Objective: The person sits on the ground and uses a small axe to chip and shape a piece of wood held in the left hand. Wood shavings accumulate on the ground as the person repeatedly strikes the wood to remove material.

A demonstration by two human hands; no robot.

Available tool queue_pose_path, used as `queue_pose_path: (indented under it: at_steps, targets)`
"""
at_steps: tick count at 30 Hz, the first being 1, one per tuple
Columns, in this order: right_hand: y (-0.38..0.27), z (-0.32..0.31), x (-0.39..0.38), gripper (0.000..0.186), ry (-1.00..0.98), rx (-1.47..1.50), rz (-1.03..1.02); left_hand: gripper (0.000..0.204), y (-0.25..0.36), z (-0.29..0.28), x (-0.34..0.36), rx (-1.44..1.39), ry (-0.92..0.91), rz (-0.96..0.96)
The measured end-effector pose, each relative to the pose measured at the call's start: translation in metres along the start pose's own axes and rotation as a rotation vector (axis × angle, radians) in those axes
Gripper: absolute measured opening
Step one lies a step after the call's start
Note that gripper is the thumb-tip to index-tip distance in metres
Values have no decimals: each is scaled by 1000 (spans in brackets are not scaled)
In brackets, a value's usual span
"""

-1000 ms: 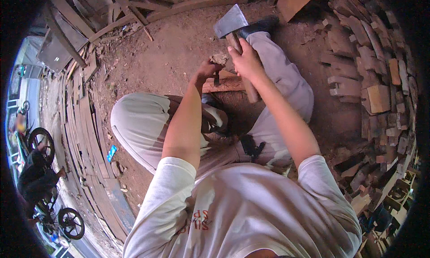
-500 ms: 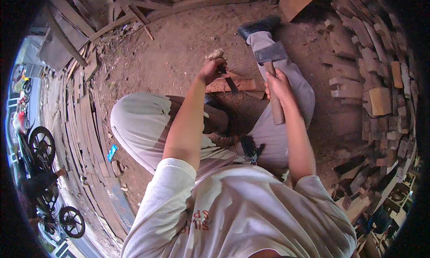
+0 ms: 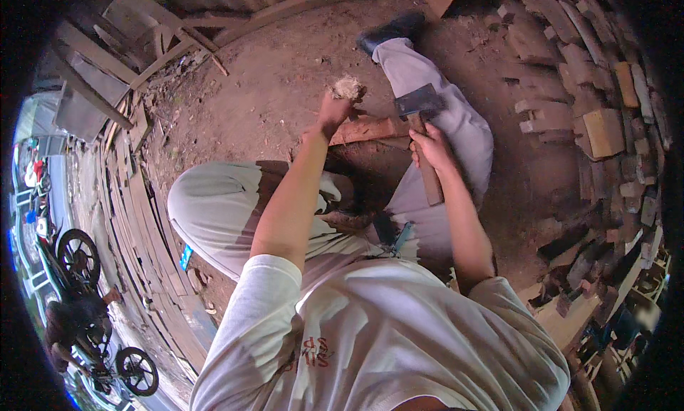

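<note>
My left hand (image 3: 335, 111) is closed around a chisel whose frayed, pale wooden butt (image 3: 348, 89) sticks out above the fist; its blade is hidden now. Just below and to the right of that hand lies a reddish piece of wood (image 3: 374, 130), between my legs. In my right hand (image 3: 432, 149) is a hatchet, gripped by its wooden handle (image 3: 431, 186). The broad dark metal head (image 3: 419, 101) points away from me, over my right lower leg, apart from the chisel.
Stacked wood blocks (image 3: 602, 133) line the right side. Planks (image 3: 142, 225) lie along the left, with a motorcycle (image 3: 89, 304) and a person beyond them. Wooden boards (image 3: 285, 12) stand at the far edge of the dirt ground. A small blue packet (image 3: 187, 258) lies beside my left knee.
My left hand has tilted so the chisel's frayed butt shows more and its blade no longer does. The hatchet has shifted slightly left and down in the picture. The whole view has turned a little.
</note>
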State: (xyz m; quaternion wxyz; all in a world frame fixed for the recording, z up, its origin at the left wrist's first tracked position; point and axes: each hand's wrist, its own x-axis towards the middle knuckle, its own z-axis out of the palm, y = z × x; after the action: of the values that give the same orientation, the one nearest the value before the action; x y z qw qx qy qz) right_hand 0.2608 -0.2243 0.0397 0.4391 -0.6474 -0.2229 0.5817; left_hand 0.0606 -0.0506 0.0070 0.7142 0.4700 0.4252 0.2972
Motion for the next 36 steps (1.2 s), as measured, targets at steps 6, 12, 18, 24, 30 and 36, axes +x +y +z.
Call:
queue_pose_path:
  at_steps: [6,12,18,24,30,36]
  targets:
    - [7,1,0,16,-7,11,25,20,-42,9,21,83,-95,46]
    - [12,-7,8,16,18,6,30,22,-47,26,19,-106,-121,-12]
    - [-1,-1,1,16,-9,-12,67,26,-36,31,21,-53,-120,-4]
    - [-1,-2,0,18,5,-2,109,18,-22,41,14,16,-81,41]
    - [1,-2,4,16,13,-50,123,18,-24,38,13,350,-95,278]
    - [-4,9,1,17,-17,-47,-35,32,-60,12,51,479,-183,358]
